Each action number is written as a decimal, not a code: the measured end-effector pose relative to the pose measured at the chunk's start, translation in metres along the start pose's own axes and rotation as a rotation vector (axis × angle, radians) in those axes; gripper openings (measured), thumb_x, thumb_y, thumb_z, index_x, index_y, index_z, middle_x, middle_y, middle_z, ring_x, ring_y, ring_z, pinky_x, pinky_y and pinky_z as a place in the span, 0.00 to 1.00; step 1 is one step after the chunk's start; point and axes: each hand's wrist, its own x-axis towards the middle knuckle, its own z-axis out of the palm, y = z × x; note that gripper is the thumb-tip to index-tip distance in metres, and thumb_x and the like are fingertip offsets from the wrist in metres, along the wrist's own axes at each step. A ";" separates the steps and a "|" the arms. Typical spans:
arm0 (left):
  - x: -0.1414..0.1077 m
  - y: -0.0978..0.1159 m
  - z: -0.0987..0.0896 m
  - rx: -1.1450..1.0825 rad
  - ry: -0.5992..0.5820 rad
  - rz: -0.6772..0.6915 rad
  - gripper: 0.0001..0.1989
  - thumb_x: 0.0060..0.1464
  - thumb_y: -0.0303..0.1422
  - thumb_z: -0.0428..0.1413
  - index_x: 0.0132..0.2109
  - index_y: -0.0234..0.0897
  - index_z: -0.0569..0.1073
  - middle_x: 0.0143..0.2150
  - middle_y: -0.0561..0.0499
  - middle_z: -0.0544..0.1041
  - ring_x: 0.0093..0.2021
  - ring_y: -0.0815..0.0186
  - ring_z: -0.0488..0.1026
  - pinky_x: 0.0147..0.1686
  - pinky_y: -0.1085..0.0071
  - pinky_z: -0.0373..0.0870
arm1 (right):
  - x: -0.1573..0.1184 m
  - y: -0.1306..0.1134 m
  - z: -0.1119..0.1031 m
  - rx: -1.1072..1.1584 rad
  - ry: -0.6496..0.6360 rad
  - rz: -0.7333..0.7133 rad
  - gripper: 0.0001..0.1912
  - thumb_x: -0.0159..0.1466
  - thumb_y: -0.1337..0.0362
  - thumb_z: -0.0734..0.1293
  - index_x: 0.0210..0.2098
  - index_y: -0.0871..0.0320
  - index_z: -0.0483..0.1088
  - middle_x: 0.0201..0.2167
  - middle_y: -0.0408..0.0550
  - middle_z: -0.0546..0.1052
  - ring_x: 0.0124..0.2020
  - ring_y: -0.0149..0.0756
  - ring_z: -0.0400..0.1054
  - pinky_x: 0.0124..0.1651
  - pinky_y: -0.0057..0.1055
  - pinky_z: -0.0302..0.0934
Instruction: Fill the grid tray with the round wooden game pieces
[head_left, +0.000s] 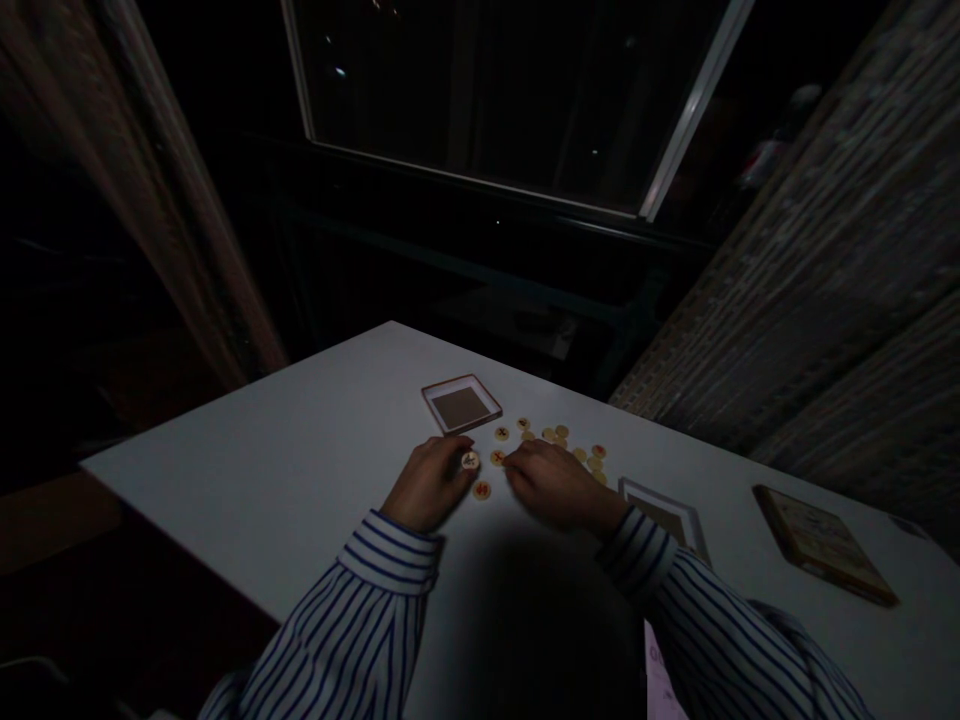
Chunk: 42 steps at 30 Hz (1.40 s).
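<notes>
My left hand (427, 483) is closed, with the thumb and fingers pinching a round Chinese chess piece (470, 461) that bears a dark character. To its right, my right hand (553, 483) has its fingers curled down, the tips at the edge of a red-marked Chinese chess piece (497, 458). Another red-marked piece (482, 490) lies on the white table between the hands, nearer to me. Just beyond them are two dark-marked pieces, one of them a piece (502, 433) near the box. Several more pieces (595, 464) are scattered behind my right hand, partly hidden by it.
An open shallow box (489, 418) stands beyond my left hand. A second shallow tray (697, 530) is partly covered by my right sleeve. Farther right lies a flat brown box (829, 545) on the white table (300, 450). A dark window and curtains (810, 300) border the table.
</notes>
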 end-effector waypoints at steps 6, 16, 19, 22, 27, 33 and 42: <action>0.001 0.005 -0.003 -0.035 0.081 -0.013 0.14 0.50 0.37 0.52 0.44 0.37 0.68 0.41 0.47 0.73 0.43 0.61 0.69 0.45 0.63 0.65 | -0.003 0.001 -0.005 0.015 0.001 0.017 0.15 0.64 0.64 0.53 0.39 0.60 0.69 0.36 0.50 0.72 0.40 0.36 0.63 0.43 0.31 0.52; 0.001 0.020 -0.002 -0.093 0.093 0.012 0.13 0.51 0.38 0.51 0.43 0.38 0.67 0.41 0.47 0.72 0.45 0.61 0.69 0.46 0.62 0.65 | -0.012 0.002 -0.011 0.070 0.068 0.022 0.16 0.64 0.63 0.54 0.44 0.60 0.68 0.40 0.51 0.72 0.43 0.35 0.63 0.46 0.31 0.52; 0.002 0.028 -0.003 -0.099 0.093 0.042 0.12 0.50 0.37 0.52 0.42 0.38 0.67 0.41 0.48 0.72 0.44 0.61 0.69 0.46 0.63 0.65 | -0.018 0.004 -0.013 0.101 0.098 0.026 0.16 0.64 0.63 0.54 0.44 0.60 0.68 0.40 0.51 0.72 0.43 0.35 0.63 0.46 0.30 0.52; 0.004 0.036 -0.004 -0.098 0.067 0.078 0.12 0.49 0.36 0.53 0.42 0.38 0.67 0.41 0.47 0.72 0.44 0.61 0.69 0.46 0.63 0.65 | -0.026 0.008 -0.016 0.129 0.127 0.038 0.15 0.64 0.64 0.54 0.43 0.60 0.69 0.39 0.50 0.73 0.42 0.34 0.64 0.45 0.29 0.53; 0.006 0.048 -0.002 -0.115 0.025 0.133 0.11 0.51 0.35 0.51 0.43 0.38 0.68 0.43 0.46 0.73 0.46 0.61 0.68 0.47 0.60 0.64 | -0.041 0.014 -0.022 0.165 0.172 0.090 0.15 0.63 0.64 0.55 0.43 0.59 0.69 0.40 0.50 0.73 0.43 0.34 0.64 0.45 0.30 0.53; 0.010 0.060 0.005 -0.110 0.014 0.152 0.13 0.51 0.36 0.52 0.43 0.38 0.68 0.43 0.46 0.73 0.47 0.60 0.69 0.48 0.60 0.64 | -0.062 0.020 -0.029 0.224 0.215 0.150 0.15 0.63 0.64 0.55 0.45 0.59 0.68 0.41 0.50 0.73 0.44 0.34 0.64 0.47 0.31 0.54; 0.021 0.092 0.017 -0.149 -0.049 0.226 0.14 0.51 0.34 0.51 0.46 0.37 0.66 0.43 0.47 0.73 0.46 0.61 0.69 0.47 0.62 0.64 | -0.094 0.040 -0.034 0.310 0.326 0.219 0.15 0.63 0.64 0.56 0.44 0.59 0.69 0.41 0.48 0.73 0.43 0.34 0.65 0.47 0.30 0.56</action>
